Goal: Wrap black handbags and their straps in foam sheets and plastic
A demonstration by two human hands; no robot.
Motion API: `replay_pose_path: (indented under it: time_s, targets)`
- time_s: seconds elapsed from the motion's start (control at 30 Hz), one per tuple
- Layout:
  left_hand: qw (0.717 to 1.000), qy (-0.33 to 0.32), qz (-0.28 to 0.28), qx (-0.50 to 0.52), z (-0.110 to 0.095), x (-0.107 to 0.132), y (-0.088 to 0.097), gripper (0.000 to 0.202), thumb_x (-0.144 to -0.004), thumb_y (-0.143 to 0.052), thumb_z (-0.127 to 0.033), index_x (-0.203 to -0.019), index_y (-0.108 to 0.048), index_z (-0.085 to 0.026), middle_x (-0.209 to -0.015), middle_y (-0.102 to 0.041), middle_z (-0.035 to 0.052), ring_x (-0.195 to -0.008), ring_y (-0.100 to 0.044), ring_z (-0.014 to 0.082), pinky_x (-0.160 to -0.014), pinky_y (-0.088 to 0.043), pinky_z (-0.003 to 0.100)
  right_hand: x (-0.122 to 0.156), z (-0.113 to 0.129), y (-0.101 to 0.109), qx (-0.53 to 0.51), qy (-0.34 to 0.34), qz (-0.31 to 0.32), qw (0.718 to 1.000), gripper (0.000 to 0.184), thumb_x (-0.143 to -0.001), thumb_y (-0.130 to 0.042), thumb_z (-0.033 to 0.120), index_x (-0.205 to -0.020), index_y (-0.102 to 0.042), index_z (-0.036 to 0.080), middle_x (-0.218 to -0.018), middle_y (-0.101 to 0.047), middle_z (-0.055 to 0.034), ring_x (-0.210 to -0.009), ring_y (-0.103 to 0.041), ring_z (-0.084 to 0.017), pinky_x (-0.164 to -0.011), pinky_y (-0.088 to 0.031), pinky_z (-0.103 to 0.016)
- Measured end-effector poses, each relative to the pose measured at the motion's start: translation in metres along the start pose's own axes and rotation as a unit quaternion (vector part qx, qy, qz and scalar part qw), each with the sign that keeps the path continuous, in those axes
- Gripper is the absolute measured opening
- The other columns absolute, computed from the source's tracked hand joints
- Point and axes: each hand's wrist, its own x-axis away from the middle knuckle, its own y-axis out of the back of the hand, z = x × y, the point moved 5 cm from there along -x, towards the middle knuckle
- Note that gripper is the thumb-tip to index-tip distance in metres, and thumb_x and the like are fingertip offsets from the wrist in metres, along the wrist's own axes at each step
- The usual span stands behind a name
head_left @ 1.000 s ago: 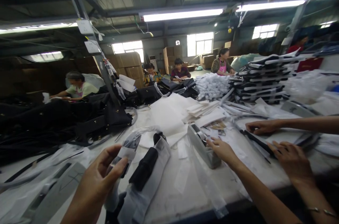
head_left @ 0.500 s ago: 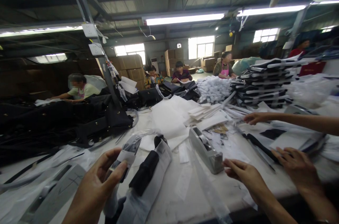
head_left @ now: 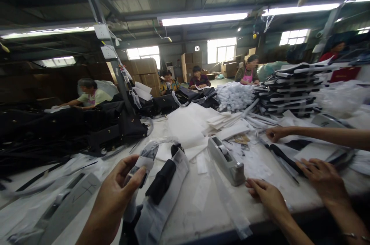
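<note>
My left hand is closed around a wrapped strap, a dark band in translucent film with a white slip around it under the thumb. The strap loops over toward a black bag part, which lies partly in white wrapping to the right of this hand. My right hand has its thumb and fingers pinched together at the near end of a grey tape dispenser. Whatever sits between those fingertips is too small to make out.
A co-worker's hands work over black and white pieces on the right. Another tape dispenser stands at left. White sheets, a heap of white rolls, stacked black pieces and black bags cover the table's far side.
The view has shifted slightly. My left hand still grips the strap, and my right hand stays pinched beside the dispenser. The co-worker's farther hand has curled its fingers in.
</note>
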Motion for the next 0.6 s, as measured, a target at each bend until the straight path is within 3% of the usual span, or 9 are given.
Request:
replay_pose_path:
  time_s: [0.07,0.17,0.27,0.4,0.5,0.6]
  targets:
    - [1.000,-0.004,0.003,0.001,0.000,0.000,-0.002,0.063,-0.064,-0.081,-0.053,-0.115,-0.062,-0.022,-0.112,-0.072,0.0068,-0.102,-0.069,0.0254,-0.079,-0.056,0.028,0.015,0.010,-0.004,0.014,0.027,-0.019,0.999,0.052,-0.062,-0.074,0.063,-0.085,-0.079,0.017,-0.085,-0.077,-0.0103,-0.065,-0.070,-0.023,-0.064,-0.058,-0.031]
    - [1.000,-0.019,0.003,0.004,-0.002,0.002,-0.006,0.060,-0.066,-0.080,-0.052,-0.113,-0.063,-0.021,-0.111,-0.072,0.0070,-0.101,-0.069,0.0248,-0.080,-0.055,0.028,0.052,0.057,-0.031,0.024,0.117,0.011,0.993,0.049,-0.071,-0.072,0.062,-0.088,-0.078,0.017,-0.072,-0.074,-0.0073,-0.066,-0.068,-0.021,-0.069,-0.057,-0.030]
    - [0.999,-0.042,0.011,-0.006,-0.002,0.002,-0.012,0.060,-0.066,-0.080,-0.052,-0.113,-0.063,-0.020,-0.109,-0.072,0.0077,-0.098,-0.069,0.0249,-0.081,-0.055,0.030,0.097,0.125,-0.074,-0.035,0.213,0.110,0.970,0.037,-0.079,-0.072,0.054,-0.083,-0.077,0.018,-0.069,-0.073,-0.0053,-0.058,-0.064,-0.016,-0.067,-0.055,-0.027]
    - [0.997,-0.074,0.018,-0.027,0.001,0.003,-0.015,0.059,-0.067,-0.080,-0.050,-0.113,-0.062,-0.018,-0.117,-0.068,0.0109,-0.112,-0.064,0.0284,-0.093,-0.052,0.036,0.145,0.196,-0.130,-0.156,0.271,0.281,0.907,0.028,-0.085,-0.071,0.044,-0.083,-0.076,0.017,-0.074,-0.074,-0.0057,-0.051,-0.061,-0.012,-0.055,-0.053,-0.024]
    - [0.996,-0.081,0.018,-0.033,0.003,0.003,-0.015,0.055,-0.070,-0.078,-0.048,-0.114,-0.060,-0.019,-0.120,-0.067,0.0105,-0.117,-0.061,0.0279,-0.093,-0.052,0.035,0.163,0.220,-0.165,-0.192,0.275,0.362,0.870,0.027,-0.085,-0.072,0.042,-0.083,-0.075,0.015,-0.073,-0.074,-0.0064,-0.052,-0.063,-0.012,-0.052,-0.052,-0.022]
    - [0.994,-0.105,0.022,-0.037,0.002,0.004,-0.016,0.048,-0.074,-0.076,-0.043,-0.112,-0.059,-0.020,-0.118,-0.067,0.0084,-0.117,-0.061,0.0252,-0.091,-0.052,0.031,0.165,0.225,-0.192,-0.193,0.259,0.382,0.866,0.031,-0.083,-0.074,0.044,-0.081,-0.075,0.014,-0.070,-0.073,-0.0061,-0.051,-0.062,-0.011,-0.051,-0.050,-0.021]
